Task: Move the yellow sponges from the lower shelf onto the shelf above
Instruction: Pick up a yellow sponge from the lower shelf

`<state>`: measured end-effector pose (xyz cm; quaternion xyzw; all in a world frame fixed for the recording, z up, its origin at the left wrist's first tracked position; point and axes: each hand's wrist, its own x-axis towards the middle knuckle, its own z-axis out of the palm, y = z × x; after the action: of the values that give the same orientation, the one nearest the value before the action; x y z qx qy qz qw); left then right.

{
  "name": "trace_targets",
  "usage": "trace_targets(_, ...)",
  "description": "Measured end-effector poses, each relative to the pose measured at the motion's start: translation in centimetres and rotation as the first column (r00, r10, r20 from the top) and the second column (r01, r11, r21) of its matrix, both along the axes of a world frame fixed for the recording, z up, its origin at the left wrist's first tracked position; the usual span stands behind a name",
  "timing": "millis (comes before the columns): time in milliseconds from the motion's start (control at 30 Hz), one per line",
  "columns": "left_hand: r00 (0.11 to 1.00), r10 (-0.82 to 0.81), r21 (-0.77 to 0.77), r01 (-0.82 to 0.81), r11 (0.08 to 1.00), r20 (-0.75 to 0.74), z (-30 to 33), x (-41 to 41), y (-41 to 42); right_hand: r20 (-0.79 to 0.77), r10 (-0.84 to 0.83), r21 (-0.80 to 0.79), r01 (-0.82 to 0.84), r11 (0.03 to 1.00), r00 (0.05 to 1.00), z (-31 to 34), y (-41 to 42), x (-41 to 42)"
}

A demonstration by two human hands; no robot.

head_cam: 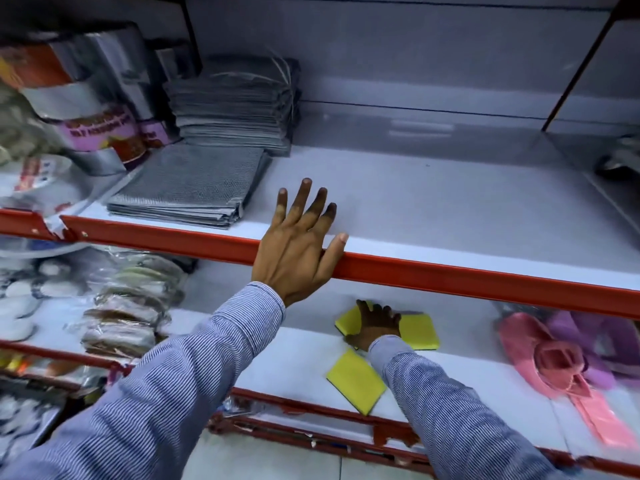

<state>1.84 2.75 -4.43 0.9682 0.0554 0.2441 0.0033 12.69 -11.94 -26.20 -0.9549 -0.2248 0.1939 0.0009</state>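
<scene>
Three yellow sponges lie on the lower shelf (298, 362). One sponge (349, 320) is at the back left, a second sponge (419, 331) at the back right, a third sponge (356, 381) nearer the front edge. My right hand (375, 323) rests palm down between the two back sponges, covering part of each; whether it grips one I cannot tell. My left hand (298, 244) lies flat with fingers spread on the red front rim of the upper shelf (450, 216), holding nothing.
Stacks of grey mesh cloths (194, 188) and foil rolls (86, 98) fill the upper shelf's left. Packaged scrubbers (131, 306) sit at the lower shelf's left, pink and purple plastic items (561, 358) at its right. A red rail (467, 275) edges the upper shelf.
</scene>
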Motion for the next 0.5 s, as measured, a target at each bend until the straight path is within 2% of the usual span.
trace_targets(67,1.000,-0.006,-0.015,0.006,1.000,0.008,-0.2,0.1,0.0,0.028,0.031,0.037,-0.032,0.999,0.999,0.4,-0.3,0.1)
trace_targets(133,1.000,-0.006,-0.021,0.007,1.000,0.011,-0.1,0.0,0.1,0.127,0.111,0.120,-0.126,0.985,0.986,1.7,-1.1,-0.4)
trace_targets(233,1.000,-0.007,-0.044,0.008,0.999,0.021,-0.1,0.0,0.0,0.317,0.254,0.295,-0.350,0.889,0.914,5.8,-3.2,-2.1)
trace_targets(300,1.000,-0.009,-0.067,0.010,0.998,0.015,0.0,-0.3,-0.1,0.453,0.349,0.416,-0.541,0.731,0.821,9.3,-5.1,-3.7)
trace_targets(367,1.000,-0.014,-0.085,0.015,0.996,0.013,0.0,-0.4,-0.2,0.605,0.398,0.461,-0.711,0.532,0.690,13.0,-6.9,-5.6)
trace_targets(433,1.000,-0.016,-0.093,0.017,0.995,0.012,0.0,-0.5,-0.2,0.719,0.366,0.473,-0.802,0.365,0.591,16.6,-8.4,-7.3)
trace_targets(500,1.000,-0.018,-0.094,0.019,0.995,0.010,0.0,-0.5,-0.2,0.816,0.258,0.454,-0.850,0.267,0.517,20.1,-9.0,-7.9)
